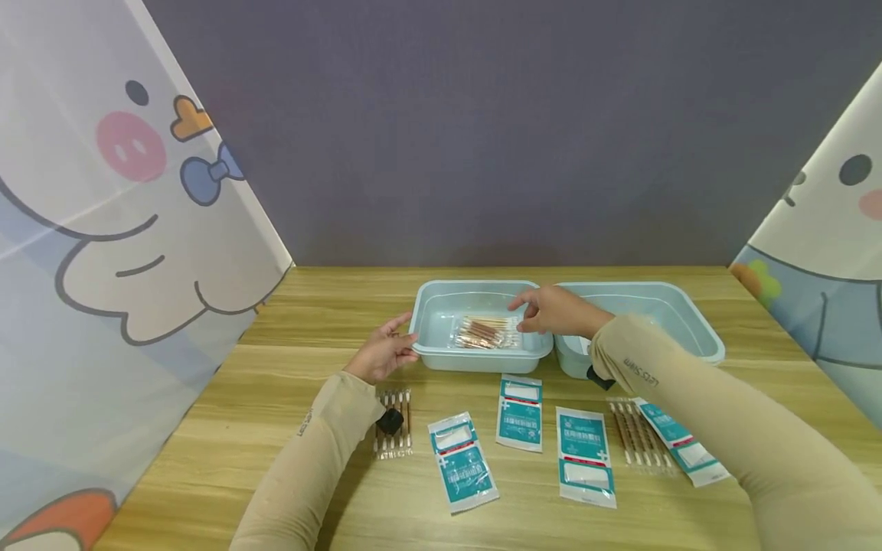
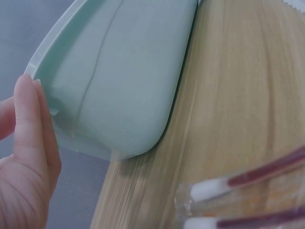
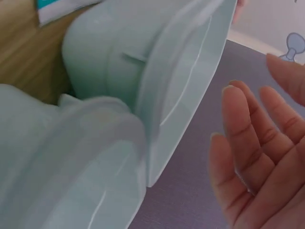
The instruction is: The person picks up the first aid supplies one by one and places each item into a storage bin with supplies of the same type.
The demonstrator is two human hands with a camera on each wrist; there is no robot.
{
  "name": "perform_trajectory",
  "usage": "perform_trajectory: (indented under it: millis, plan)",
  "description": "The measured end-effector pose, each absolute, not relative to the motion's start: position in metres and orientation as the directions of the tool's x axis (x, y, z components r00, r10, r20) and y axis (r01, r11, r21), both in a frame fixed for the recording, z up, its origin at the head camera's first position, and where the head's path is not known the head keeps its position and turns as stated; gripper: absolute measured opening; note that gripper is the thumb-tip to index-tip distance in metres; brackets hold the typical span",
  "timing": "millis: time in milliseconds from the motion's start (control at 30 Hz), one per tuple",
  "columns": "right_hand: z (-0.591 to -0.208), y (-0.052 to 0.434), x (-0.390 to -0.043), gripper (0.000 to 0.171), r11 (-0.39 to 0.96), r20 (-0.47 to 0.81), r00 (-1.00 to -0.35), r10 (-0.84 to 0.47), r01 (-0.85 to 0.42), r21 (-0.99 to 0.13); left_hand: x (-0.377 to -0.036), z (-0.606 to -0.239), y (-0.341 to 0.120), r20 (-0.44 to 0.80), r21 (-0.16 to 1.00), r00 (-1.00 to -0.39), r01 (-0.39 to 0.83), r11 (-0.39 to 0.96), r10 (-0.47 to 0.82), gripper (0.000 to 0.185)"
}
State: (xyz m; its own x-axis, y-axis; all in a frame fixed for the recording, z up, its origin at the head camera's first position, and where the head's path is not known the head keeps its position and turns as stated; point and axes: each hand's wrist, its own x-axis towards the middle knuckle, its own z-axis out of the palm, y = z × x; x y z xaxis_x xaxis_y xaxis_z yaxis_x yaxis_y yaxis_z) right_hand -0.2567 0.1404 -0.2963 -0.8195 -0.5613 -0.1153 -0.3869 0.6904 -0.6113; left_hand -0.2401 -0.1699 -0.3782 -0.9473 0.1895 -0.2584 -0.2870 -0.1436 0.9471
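Two trays sit side by side at the back of the table (image 1: 207, 459): the left tray (image 1: 441, 360) holds a swab pack (image 1: 485, 333), the right tray (image 1: 696, 329) beside it. Before them lie dressing packets (image 1: 520, 413) between further swab packs (image 1: 394, 422).

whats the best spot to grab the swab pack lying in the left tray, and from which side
Probably from straight above, pinching a short end of the swab pack. It lies flat on the floor of the left tray, whose raised walls block a sideways approach. The right hand hovers open over its right end, so that end looks easiest. The left hand touches the tray's left rim.
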Motion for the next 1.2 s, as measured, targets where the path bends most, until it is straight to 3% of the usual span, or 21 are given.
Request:
perform_trajectory:
  millis: [267,967,1200]
  plan:
    - [-0.309,0.147,-0.24,0.039,0.694,-0.031,-0.799,-0.601,-0.502,-0.517,-0.239,-0.378,-0.17,-0.245,0.949,-0.95,-0.276,-0.152,0.193,0.059]
    - [-0.31,0.186,-0.201,0.04,0.648,-0.038,-0.764,-0.644,-0.519,-0.558,-0.237,-0.376,-0.173,-0.235,0.954,-0.956,-0.262,-0.144,0.177,0.059]
    - [-0.317,0.219,-0.19,0.05,0.651,-0.135,-0.736,-0.664,-0.479,-0.589,-0.236,-0.375,-0.171,-0.247,0.952,-0.95,-0.275,-0.135,0.192,0.06]
